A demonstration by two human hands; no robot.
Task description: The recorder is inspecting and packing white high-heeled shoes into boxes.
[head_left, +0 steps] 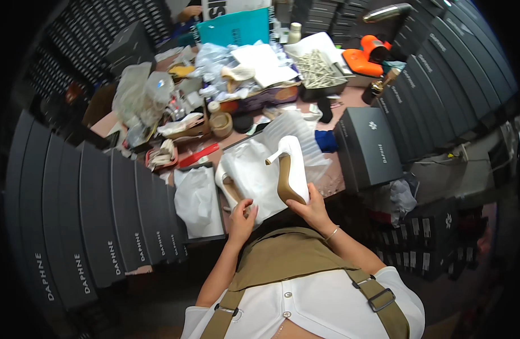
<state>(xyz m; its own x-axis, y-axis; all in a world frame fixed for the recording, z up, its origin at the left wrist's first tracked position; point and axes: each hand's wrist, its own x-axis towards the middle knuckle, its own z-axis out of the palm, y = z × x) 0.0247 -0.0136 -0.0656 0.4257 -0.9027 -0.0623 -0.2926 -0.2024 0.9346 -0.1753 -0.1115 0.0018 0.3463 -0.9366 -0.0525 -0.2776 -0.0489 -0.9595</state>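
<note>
Pointing its heel away, white shoe point(293, 169) stands lengthwise.

Second white shoe point(229, 186) half buried under white tissue paper point(260, 169). Right hand point(312, 210) covers the toe of the held white high-heeled shoe point(291, 169). Table point(333, 181) mostly hidden by clutter; small items at the far end unreadable.

a shoe packing or stockroom workspace. rows of identical dark grey shoe boxes point(96, 220) stand stacked on the left and more dark boxes point(440, 73) on the right. the cluttered worktop point(333, 181) carries an open box lined with white tissue paper point(254, 169), a white high-heeled shoe point(291, 169), plastic bags point(138, 93) and an orange tool point(364, 59).
</note>
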